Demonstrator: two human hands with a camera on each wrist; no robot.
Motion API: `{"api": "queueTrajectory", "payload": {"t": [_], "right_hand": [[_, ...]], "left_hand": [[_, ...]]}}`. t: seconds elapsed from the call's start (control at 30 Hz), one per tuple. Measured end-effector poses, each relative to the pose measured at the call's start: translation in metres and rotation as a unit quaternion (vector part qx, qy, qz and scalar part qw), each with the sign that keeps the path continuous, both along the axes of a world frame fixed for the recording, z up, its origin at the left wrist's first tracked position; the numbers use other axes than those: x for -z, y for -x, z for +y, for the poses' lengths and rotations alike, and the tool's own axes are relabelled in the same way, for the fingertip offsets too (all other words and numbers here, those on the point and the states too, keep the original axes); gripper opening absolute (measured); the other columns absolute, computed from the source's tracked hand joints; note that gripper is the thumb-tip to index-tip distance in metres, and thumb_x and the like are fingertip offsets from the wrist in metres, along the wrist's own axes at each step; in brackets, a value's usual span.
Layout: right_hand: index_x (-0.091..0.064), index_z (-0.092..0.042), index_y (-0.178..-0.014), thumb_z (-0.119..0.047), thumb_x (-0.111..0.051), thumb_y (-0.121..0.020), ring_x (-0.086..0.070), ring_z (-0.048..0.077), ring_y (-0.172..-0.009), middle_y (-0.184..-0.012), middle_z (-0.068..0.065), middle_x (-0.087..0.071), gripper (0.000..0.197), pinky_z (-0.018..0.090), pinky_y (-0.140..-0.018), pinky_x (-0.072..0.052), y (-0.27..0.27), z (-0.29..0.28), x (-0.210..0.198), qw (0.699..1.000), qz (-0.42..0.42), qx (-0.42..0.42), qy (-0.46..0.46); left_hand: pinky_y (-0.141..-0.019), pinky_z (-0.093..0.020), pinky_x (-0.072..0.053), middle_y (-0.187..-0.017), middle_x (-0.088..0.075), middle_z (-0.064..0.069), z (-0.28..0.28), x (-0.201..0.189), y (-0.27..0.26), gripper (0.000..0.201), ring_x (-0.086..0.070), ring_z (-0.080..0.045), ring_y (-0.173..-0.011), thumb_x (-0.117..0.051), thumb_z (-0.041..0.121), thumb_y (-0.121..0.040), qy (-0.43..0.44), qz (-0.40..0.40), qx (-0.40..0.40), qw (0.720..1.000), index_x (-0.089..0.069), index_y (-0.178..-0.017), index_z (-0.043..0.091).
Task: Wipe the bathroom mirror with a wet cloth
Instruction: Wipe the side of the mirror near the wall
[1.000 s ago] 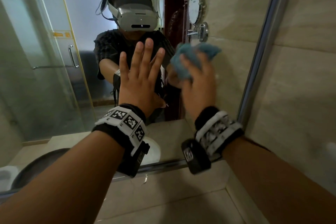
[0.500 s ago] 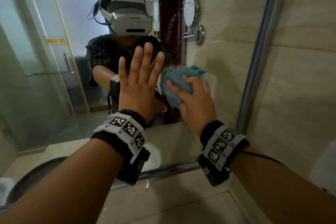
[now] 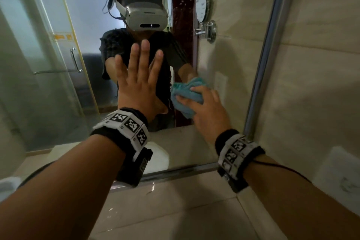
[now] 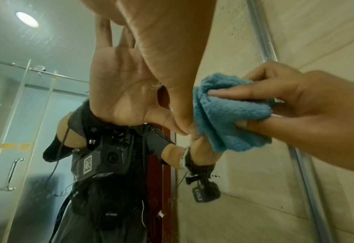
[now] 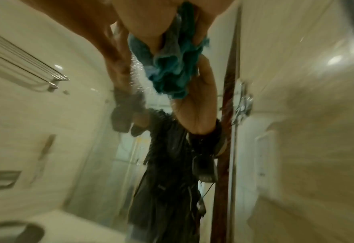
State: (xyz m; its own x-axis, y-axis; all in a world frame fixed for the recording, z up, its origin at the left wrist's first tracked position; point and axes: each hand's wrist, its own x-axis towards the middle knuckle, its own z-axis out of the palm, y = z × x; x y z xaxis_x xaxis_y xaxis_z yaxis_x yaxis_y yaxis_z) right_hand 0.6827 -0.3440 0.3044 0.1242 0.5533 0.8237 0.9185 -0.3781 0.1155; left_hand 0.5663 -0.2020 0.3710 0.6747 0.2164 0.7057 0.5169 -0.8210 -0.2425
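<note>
Right hand point(image 3: 209, 111) fingers point(image 4: 230, 92) curled round a bunched blue cloth point(image 3: 186, 96), thumb point(image 4: 253, 125) under it, cloth pressed flat to the mirror point(image 3: 233, 68) glass, low on the mirror near its right frame edge point(image 3: 266, 52). Left hand point(image 3: 139, 87) just left of the cloth, fingers straight and spread, palm flat on the glass, holds nothing; thumb tip touching or almost touching the cloth's left edge.

The left wrist view shows the left palm's reflection meeting the real thumb at the glass, and the cloth's point(image 4: 230, 115) folds pinched between right fingers and thumb. That pinch is hidden behind the back of the hand in the head view. The right wrist view is blurred: only cloth point(image 5: 172, 65) hanging from the palm and its reflected hand, plus a reflected towel rack point(image 5: 26, 65) left of the cloth that the other views do not show.

Only the head view shows both wrists, with tagged wristbands point(image 3: 126, 128) and wrist cameras. In the mirror above the cloth: a person in a white headset point(image 3: 145, 13) and a round chrome shaving mirror point(image 3: 202, 4). Left of the cloth, reflected glass shower door with handle point(image 3: 75, 60). Water spots on the glass above the cloth. Below the mirror, a beige ledge point(image 3: 175, 210); right of its frame, a beige tiled wall point(image 3: 315, 84).
</note>
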Motion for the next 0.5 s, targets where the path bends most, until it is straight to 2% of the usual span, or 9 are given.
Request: {"api": "queueTrajectory", "payload": {"t": [0.07, 0.1, 0.13, 0.17, 0.23, 0.3, 0.4, 0.43, 0.5], "right_hand": [[-0.057, -0.038, -0.113, -0.011, -0.065, -0.084, -0.048, 0.013, -0.109, -0.121, 0.002, -0.045, 0.040, 0.031, -0.094, -0.045, -0.020, -0.011, -0.023, 0.992, 0.046, -0.015, -0.118], [-0.054, -0.037, -0.112, -0.013, -0.062, -0.088, -0.048, -0.003, -0.104, -0.114, -0.004, -0.046, 0.035, 0.016, -0.091, -0.043, -0.029, -0.018, -0.041, 0.982, 0.073, 0.047, -0.167], [-0.054, -0.030, -0.118, -0.015, -0.057, -0.091, -0.046, -0.014, -0.095, -0.107, -0.008, -0.045, 0.031, 0.004, -0.086, -0.038, -0.035, -0.026, -0.057, 0.964, 0.093, 0.106, -0.224], [-0.052, -0.024, -0.126, -0.017, -0.053, -0.093, -0.044, -0.014, -0.092, -0.108, -0.008, -0.045, 0.034, 0.001, -0.085, -0.033, -0.041, -0.030, -0.064, 0.946, 0.124, 0.115, -0.277], [-0.050, -0.029, -0.130, -0.017, -0.051, -0.092, -0.047, 0.009, -0.104, -0.120, 0.004, -0.046, 0.040, 0.014, -0.089, -0.034, -0.036, -0.028, -0.062, 0.940, 0.163, 0.120, -0.273], [-0.053, -0.028, -0.120, -0.020, -0.058, -0.090, -0.049, 0.017, -0.099, -0.114, 0.001, -0.046, 0.031, 0.024, -0.082, -0.043, -0.013, -0.013, -0.036, 0.966, 0.142, 0.087, -0.197], [-0.056, -0.023, -0.125, -0.010, -0.058, -0.083, -0.045, 0.031, -0.104, -0.119, 0.004, -0.038, 0.044, 0.035, -0.092, -0.044, -0.006, -0.015, -0.001, 1.000, -0.008, -0.007, -0.026], [-0.056, -0.022, -0.127, -0.008, -0.055, -0.083, -0.046, 0.034, -0.105, -0.120, 0.007, -0.039, 0.046, 0.034, -0.092, -0.044, -0.015, -0.024, -0.004, 1.000, 0.005, -0.003, -0.024], [-0.053, -0.022, -0.129, -0.007, -0.053, -0.088, -0.047, 0.031, -0.113, -0.125, 0.008, -0.043, 0.044, 0.024, -0.092, -0.044, -0.035, -0.039, -0.028, 0.980, 0.134, 0.007, -0.147]], "left_hand": [[-0.111, -0.055, 0.010, -0.152, 0.024, -0.012, -0.001, 0.000, 0.000, 0.142, 0.021, -0.029, -0.139, -0.072, 0.071, -0.052, 0.005, 0.010, -0.010, 1.000, 0.021, -0.146, 0.018], [-0.111, -0.056, 0.009, -0.150, 0.026, -0.012, -0.001, 0.001, -0.001, 0.142, 0.022, -0.029, -0.138, -0.071, 0.071, -0.052, 0.007, 0.014, -0.015, 1.000, 0.022, -0.145, 0.019], [-0.111, -0.057, 0.007, -0.149, 0.029, -0.011, -0.001, 0.001, -0.002, 0.143, 0.023, -0.029, -0.138, -0.071, 0.072, -0.052, 0.010, 0.014, -0.017, 1.000, 0.024, -0.145, 0.019], [-0.111, -0.058, 0.007, -0.149, 0.029, -0.011, -0.002, 0.001, -0.003, 0.144, 0.023, -0.030, -0.138, -0.072, 0.072, -0.051, 0.012, 0.013, -0.017, 1.000, 0.024, -0.144, 0.019], [-0.111, -0.058, 0.008, -0.150, 0.027, -0.011, -0.003, 0.002, -0.004, 0.145, 0.019, -0.031, -0.140, -0.072, 0.071, -0.050, 0.015, 0.010, -0.016, 1.000, 0.025, -0.144, 0.019], [-0.110, -0.056, 0.011, -0.153, 0.021, -0.014, -0.004, 0.002, -0.003, 0.145, 0.016, -0.033, -0.142, -0.073, 0.070, -0.050, 0.017, 0.006, -0.017, 1.000, 0.023, -0.145, 0.019], [-0.108, -0.053, 0.017, -0.155, 0.016, -0.016, -0.006, 0.000, -0.002, 0.144, 0.014, -0.034, -0.143, -0.074, 0.069, -0.051, 0.020, 0.007, -0.017, 1.000, 0.023, -0.144, 0.019], [-0.107, -0.052, 0.018, -0.155, 0.016, -0.016, -0.007, 0.000, -0.002, 0.144, 0.014, -0.034, -0.143, -0.074, 0.069, -0.051, 0.021, 0.008, -0.017, 1.000, 0.024, -0.144, 0.019], [-0.107, -0.052, 0.019, -0.155, 0.017, -0.016, -0.008, 0.000, -0.003, 0.145, 0.014, -0.035, -0.143, -0.075, 0.069, -0.050, 0.026, 0.007, -0.018, 0.999, 0.025, -0.143, 0.020]]}}
